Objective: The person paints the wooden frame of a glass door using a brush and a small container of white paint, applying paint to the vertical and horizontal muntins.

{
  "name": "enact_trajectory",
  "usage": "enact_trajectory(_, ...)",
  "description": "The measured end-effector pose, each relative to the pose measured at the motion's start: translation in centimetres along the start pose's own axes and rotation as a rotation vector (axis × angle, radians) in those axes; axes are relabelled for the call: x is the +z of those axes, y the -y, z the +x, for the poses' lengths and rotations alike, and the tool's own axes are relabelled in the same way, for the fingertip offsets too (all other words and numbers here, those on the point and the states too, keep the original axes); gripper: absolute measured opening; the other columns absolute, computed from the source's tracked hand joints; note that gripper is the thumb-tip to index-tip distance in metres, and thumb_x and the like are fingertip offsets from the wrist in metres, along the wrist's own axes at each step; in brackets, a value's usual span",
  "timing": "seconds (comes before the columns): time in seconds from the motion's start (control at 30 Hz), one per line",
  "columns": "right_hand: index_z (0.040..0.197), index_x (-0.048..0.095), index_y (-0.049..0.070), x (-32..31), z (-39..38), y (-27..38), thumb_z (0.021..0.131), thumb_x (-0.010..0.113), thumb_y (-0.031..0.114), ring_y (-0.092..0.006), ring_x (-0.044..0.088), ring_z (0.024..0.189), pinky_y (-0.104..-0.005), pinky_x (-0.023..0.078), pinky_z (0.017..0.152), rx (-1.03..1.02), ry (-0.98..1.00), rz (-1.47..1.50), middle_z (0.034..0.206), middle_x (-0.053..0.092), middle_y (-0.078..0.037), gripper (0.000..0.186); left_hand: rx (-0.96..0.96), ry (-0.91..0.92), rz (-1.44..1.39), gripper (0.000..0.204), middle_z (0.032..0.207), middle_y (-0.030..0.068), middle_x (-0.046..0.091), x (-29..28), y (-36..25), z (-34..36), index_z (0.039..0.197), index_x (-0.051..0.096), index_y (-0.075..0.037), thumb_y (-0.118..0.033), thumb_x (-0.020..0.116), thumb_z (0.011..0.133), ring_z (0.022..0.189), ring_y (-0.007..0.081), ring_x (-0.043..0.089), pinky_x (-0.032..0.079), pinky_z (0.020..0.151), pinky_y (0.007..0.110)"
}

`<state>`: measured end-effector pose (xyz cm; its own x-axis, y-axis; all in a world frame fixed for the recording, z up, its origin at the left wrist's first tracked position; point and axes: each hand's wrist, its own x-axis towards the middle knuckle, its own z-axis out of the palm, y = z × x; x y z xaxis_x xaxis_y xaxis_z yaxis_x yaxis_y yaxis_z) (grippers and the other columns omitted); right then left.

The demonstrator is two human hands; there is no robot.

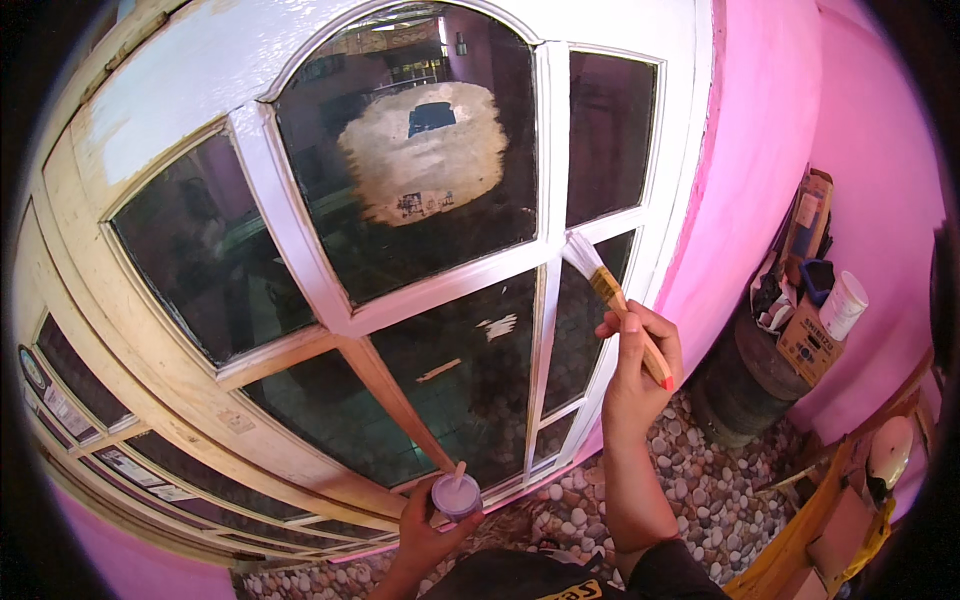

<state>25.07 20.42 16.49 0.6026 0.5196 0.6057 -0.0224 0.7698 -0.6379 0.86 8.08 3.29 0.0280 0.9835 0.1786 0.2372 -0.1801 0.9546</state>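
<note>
Walls: bright pink plaster wall (760,150) standing right of the frame.
Floor: rounded grey-and-tan pebble paving (700,490) lying underfoot.
Window: large arched wooden multi-pane window frame (300,250), partly white, partly bare wood, dark glass reflecting.
Furniture: dark round drum (745,385) bearing a brown cardboard box (808,345).

Home exterior: half-painted window frame (300,250), pink wall (760,150)

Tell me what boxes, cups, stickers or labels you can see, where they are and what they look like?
Brown cardboard box: right, on a dark round drum, dark print on its side.
White plastic tub: beside that box, tilted.
Small paint cup: left hand, round, pale lilac, a stick in it.
Pale round stickers: far left, on the window's lower panes.
Scraped paper patch: top arched pane, cream, ragged.
</note>
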Motion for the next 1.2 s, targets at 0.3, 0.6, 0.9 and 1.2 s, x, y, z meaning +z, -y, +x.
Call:
enact_trajectory(0.3,0.109,0.060,-0.004,3.0,-4.8,2.0,0.099,0.061,0.008,-0.0194,0.068,0.077,-0.0304,0.057,0.070,-0.049,0.486,0.149,0.096,0.066,-0.017,0.015,0.069,0.020,0.065,0.074,0.126,0.0139,0.058,-0.1,1.5,-0.4,0.133,0.048,0.000,-0.017,0.090,0.075,0.118,0.0243,0.060,0.048,0.103,0.039)
enact_trajectory(0.6,0.108,0.059,-0.005,2.4,-3.2,1.2,0.101,0.059,0.010,-0.0190,0.066,0.078,-0.0313,0.055,0.074,-0.005,0.140,-0.077,0.094,0.068,-0.016,0.017,0.015,-0.032,0.011,0.074,0.127,0.0145,0.056,-1.4,0.6,-1.3,0.134,0.048,0.000,-0.019,0.089,0.076,0.120,0.0243,0.058,0.047,0.105,0.039)
enact_trajectory(0.9,0.109,0.059,-0.004,5.9,-7.5,3.5,0.099,0.061,0.007,-0.0210,0.067,0.077,-0.0317,0.057,0.069,-0.089,0.553,0.114,0.097,0.065,-0.018,0.015,0.072,-0.013,0.022,0.074,0.126,0.0167,0.060,-2.2,0.2,-1.4,0.134,0.047,0.003,-0.020,0.089,0.078,0.118,0.0237,0.061,0.048,0.103,0.036)
enact_trajectory(1.2,0.108,0.062,-0.004,4.5,-5.5,2.5,0.098,0.062,0.004,-0.0177,0.068,0.079,-0.0287,0.055,0.071,-0.041,0.274,-0.032,0.095,0.070,-0.016,0.013,0.010,-0.037,-0.047,0.076,0.126,0.0165,0.060,-3.2,1.1,-2.0,0.134,0.048,0.003,-0.024,0.090,0.077,0.119,0.0238,0.060,0.047,0.104,0.037)
